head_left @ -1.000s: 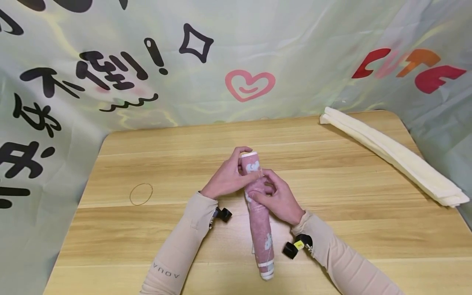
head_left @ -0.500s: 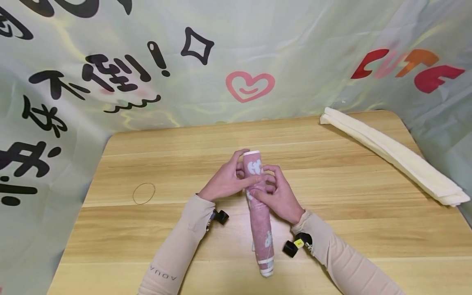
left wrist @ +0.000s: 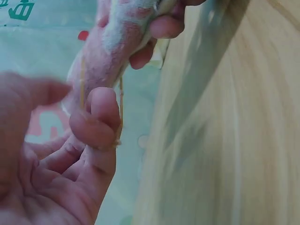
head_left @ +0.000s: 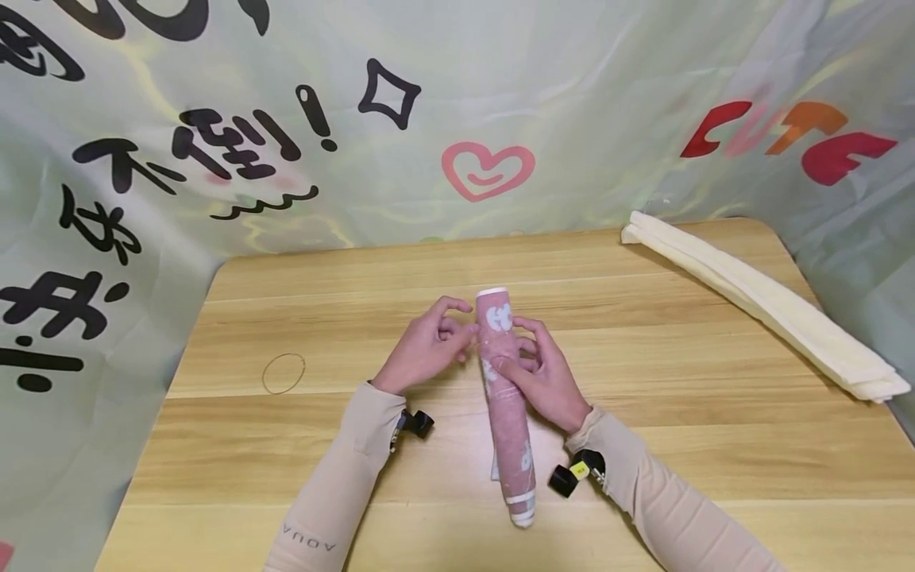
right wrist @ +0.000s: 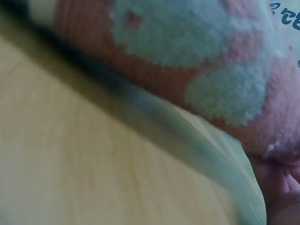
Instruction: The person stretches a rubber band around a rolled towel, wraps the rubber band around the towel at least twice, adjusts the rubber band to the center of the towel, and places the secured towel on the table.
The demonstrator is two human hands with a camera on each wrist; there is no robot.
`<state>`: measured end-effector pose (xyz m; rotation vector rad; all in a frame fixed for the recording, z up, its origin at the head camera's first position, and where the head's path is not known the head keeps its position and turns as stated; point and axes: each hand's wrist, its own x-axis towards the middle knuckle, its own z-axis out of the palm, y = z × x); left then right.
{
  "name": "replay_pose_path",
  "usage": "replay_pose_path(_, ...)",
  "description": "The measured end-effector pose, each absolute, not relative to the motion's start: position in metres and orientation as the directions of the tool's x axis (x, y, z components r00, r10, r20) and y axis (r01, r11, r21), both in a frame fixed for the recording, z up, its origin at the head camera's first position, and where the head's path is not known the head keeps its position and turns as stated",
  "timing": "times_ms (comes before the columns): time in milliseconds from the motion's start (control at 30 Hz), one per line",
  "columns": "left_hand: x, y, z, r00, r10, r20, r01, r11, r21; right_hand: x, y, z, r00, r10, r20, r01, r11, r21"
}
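A rolled pink towel (head_left: 509,433) with white patches and white stripes near its close end stands out in the middle of the table. My right hand (head_left: 549,381) grips it from the right, thumb on top. To its left, my left hand (head_left: 427,349) is just beside the upper part of the roll, fingers bent. In the left wrist view, a thin tan rubber band (left wrist: 121,101) runs between the roll and the curled fingertips (left wrist: 96,126), which hold it stretched. The right wrist view shows mostly the towel's fuzzy surface (right wrist: 225,93); the right fingers are largely hidden there.
Another thin rubber band (head_left: 283,373) lies on the wooden table (head_left: 236,469) at the left. A long folded cream cloth (head_left: 765,302) lies diagonally along the right side. A printed curtain (head_left: 572,103) hangs behind the table.
My left hand has come off the roll and moved a little left, its fingers now curled. The right hand keeps its grip on the towel.
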<state>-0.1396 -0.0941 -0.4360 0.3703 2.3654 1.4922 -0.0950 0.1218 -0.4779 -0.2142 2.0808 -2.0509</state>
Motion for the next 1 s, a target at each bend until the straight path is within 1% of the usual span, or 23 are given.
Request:
replay_pose_path(133, -0.141, -0.098, -0.435, -0.918, 0.376, -0.127, 0.042, 0.411, 0.911, -0.095, 0.123, -0.478, -0.970, -0.235, -0.055, 0.051, 0.024, -0.998)
replay_pose_path(267, -0.142, -0.103, -0.434, -0.903, 0.400, -0.155, 0.035, 0.429, 0.902, -0.094, 0.123, -0.478, -0.969, -0.240, -0.055, 0.058, -0.005, -0.998)
replay_pose_path(433, -0.142, -0.108, -0.430, -0.845, 0.493, -0.205, 0.033, 0.432, 0.901, -0.094, 0.123, -0.478, -0.972, -0.232, -0.036, 0.043, -0.025, -0.999)
replay_pose_path(533, -0.141, -0.110, -0.428, -0.808, 0.553, -0.204, 0.064, 0.427, 0.902, -0.094, 0.123, -0.477, -0.973, -0.229, -0.022, 0.032, -0.039, -0.999)
replay_pose_path(667, -0.138, -0.110, -0.429, -0.777, 0.611, -0.154, 0.127, 0.391, 0.912, -0.094, 0.122, -0.477, -0.974, -0.225, -0.007, 0.019, -0.054, -0.998)
replay_pose_path(767, -0.135, -0.108, -0.431, -0.774, 0.625, -0.098, 0.161, 0.344, 0.925, -0.094, 0.123, -0.478, -0.975, -0.221, 0.009, 0.002, -0.051, -0.999)
replay_pose_path(867, -0.133, -0.103, -0.433, -0.770, 0.637, -0.047, 0.178, 0.286, 0.942, -0.095, 0.123, -0.478, -0.975, -0.221, 0.020, -0.009, -0.052, -0.999)
replay_pose_path(1000, -0.130, -0.099, -0.437, -0.746, 0.665, 0.012, 0.184, 0.190, 0.964, -0.095, 0.123, -0.479, -0.974, -0.223, 0.024, -0.012, -0.053, -0.999)
